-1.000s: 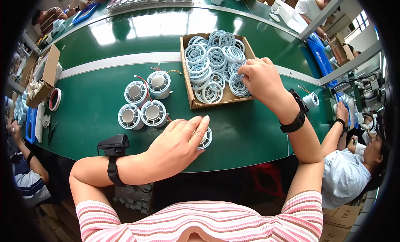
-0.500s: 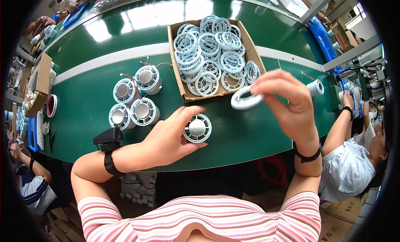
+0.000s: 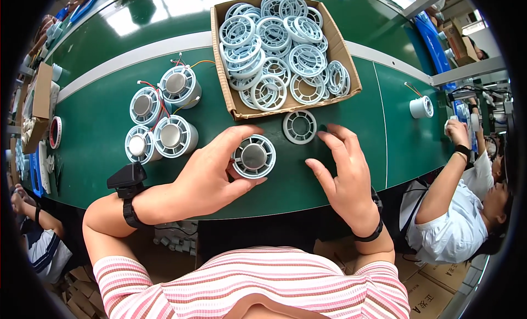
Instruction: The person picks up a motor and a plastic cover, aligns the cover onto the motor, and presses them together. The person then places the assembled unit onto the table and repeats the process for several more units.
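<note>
My left hand [image 3: 211, 168] is curled round a light-blue cylindrical unit [image 3: 254, 156], which has a spoked rim and a silver disc in its centre. Thumb and forefinger grip its sides, and it stands on the table with the disc facing up. A pale spoked plastic ring [image 3: 300, 127] lies flat on the table, just below the cardboard box. Beside that ring is my right hand [image 3: 347, 179], fingers apart and holding nothing. Several similar light-blue units with silver discs [image 3: 175, 136] stand grouped to the left, red and yellow wires trailing from them.
An open cardboard box [image 3: 351, 80] full of pale-blue spoked rings stands at the back centre of the green table [image 3: 351, 121]. One white cylinder with wires [image 3: 421, 106] is at the right. A tape roll [image 3: 55, 132] rests at far left. A co-worker's arm [image 3: 447, 179] works at right.
The ring my right hand held in the air now lies on the table, released, and that hand has come down and left. My left hand keeps hold of the unit. The view has shifted slightly.
</note>
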The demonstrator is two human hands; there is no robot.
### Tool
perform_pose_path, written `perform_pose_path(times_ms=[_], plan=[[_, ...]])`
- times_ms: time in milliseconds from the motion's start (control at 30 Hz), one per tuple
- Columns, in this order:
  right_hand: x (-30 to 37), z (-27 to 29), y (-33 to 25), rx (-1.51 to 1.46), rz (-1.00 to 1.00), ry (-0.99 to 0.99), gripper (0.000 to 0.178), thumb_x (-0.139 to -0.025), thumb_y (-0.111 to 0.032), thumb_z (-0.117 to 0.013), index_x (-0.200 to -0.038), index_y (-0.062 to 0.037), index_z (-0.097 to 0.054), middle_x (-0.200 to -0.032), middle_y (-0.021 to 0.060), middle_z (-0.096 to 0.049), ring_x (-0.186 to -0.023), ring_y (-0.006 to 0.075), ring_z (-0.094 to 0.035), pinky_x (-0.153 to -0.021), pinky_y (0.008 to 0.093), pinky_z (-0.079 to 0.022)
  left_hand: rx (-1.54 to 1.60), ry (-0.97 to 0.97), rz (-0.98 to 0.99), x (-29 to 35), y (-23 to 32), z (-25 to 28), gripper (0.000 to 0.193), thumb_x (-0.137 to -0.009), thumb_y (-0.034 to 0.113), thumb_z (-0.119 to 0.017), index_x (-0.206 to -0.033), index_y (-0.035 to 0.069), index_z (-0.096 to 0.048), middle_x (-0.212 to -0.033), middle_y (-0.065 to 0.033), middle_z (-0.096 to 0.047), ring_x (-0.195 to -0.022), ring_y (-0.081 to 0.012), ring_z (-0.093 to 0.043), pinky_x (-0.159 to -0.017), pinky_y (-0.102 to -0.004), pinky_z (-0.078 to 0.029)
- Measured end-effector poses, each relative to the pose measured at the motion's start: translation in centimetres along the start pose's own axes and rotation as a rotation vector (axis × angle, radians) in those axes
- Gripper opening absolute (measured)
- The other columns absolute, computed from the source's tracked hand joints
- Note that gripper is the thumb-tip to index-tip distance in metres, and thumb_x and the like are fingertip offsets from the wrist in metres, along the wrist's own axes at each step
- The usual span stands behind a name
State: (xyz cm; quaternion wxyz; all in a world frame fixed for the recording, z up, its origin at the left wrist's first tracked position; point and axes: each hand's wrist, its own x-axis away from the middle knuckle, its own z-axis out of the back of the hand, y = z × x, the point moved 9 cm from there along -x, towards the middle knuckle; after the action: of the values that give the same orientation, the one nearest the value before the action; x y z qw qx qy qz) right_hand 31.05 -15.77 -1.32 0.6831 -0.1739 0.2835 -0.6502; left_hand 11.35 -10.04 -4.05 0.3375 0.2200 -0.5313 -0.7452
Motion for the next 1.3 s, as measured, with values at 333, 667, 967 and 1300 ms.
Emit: perform_pose_path(times_ms=[333, 667, 967, 1300], plan=[[-0.7, -2.0, -1.1, 0.104, 0.401, -0.241, 0.041, -0.084, -0.002, -0.074, -0.124, -0.0062, -0.065, -0.14, 0.0193, -0.056, -0.124, 0.039, -0.055, -0.104, 0.0466, -0.045, 0.013, 0.009, 0.031, 0.4, -0.2, 0.1, 0.068, -0.085, 0.004, -0.081, -0.143, 0.004, -0.046, -0.131, -0.0113, -0.057, -0.099, -0.0176, -0.068, -0.08, -0.0296, -0.058], [0.1, -1.8, -0.8, 0.015, 0.175, -0.138, 0.041, -0.082, 0.003, -0.071, -0.122, -0.0058, -0.067, -0.142, 0.021, -0.055, -0.124, 0.0398, -0.056, -0.105, 0.0442, -0.045, 0.458, -0.115, 0.375, 1.4, -0.7, -1.1, 0.067, -0.091, -0.007, -0.07, -0.15, 0.004, -0.038, -0.129, -0.0072, -0.057, -0.113, -0.013, -0.064, -0.092, -0.0281, -0.058], [0.7, 0.3, -6.1, -0.431, 0.264, -0.08, 0.072, -0.077, 0.005, -0.08, -0.143, 0.0002, -0.052, -0.138, 0.0194, -0.06, -0.124, 0.0347, -0.06, -0.105, 0.0415, -0.048, 0.694, -0.193, 0.329, 1.7, -0.9, -3.9, 0.063, -0.091, -0.004, -0.069, -0.148, 0.002, -0.043, -0.135, -0.0113, -0.054, -0.112, -0.0183, -0.069, -0.091, -0.0286, -0.06], [0.3, -1.9, -7.6, -0.424, 0.297, -0.239, 0.086, -0.076, 0.008, -0.078, -0.152, 0.0005, -0.04, -0.137, 0.0193, -0.063, -0.128, 0.029, -0.062, -0.11, 0.0408, -0.046, 0.676, -0.302, 0.25, 1.2, 0.2, -3.9, 0.064, -0.094, -0.008, -0.065, -0.152, 0.005, -0.041, -0.139, -0.0057, -0.054, -0.126, -0.0135, -0.057, -0.106, -0.0318, -0.054]])
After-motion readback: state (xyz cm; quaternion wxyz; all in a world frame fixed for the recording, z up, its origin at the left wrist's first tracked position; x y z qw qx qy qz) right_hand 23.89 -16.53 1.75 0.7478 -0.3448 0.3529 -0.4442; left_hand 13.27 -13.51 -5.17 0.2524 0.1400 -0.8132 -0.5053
